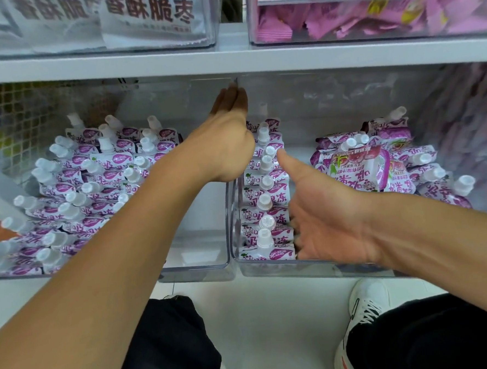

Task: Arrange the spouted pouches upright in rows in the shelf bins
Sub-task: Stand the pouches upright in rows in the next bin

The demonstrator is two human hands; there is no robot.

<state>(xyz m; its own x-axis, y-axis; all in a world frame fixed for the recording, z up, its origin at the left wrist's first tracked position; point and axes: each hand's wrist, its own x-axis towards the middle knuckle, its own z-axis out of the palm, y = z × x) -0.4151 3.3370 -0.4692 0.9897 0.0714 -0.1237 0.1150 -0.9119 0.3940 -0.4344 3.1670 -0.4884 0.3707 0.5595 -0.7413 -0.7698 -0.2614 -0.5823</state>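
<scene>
Two clear bins sit side by side on the lower shelf. The left bin [196, 270] holds several rows of purple-and-white spouted pouches [93, 176] with white caps. In the right bin [313, 268] one upright row of pouches [266, 200] stands against its left wall, and a loose heap of pouches [378, 164] lies at the back right. My left hand [228, 136] reaches deep along the wall between the bins, fingers straight. My right hand [320, 208] is inside the right bin, palm flat against the side of the upright row, thumb raised.
A white shelf board [229, 61] runs just above the bins. Over it stand a clear bin of white snack bags [141, 22] and one of pink packets [368, 14]. The white floor, my knees and a white shoe [364, 316] are below.
</scene>
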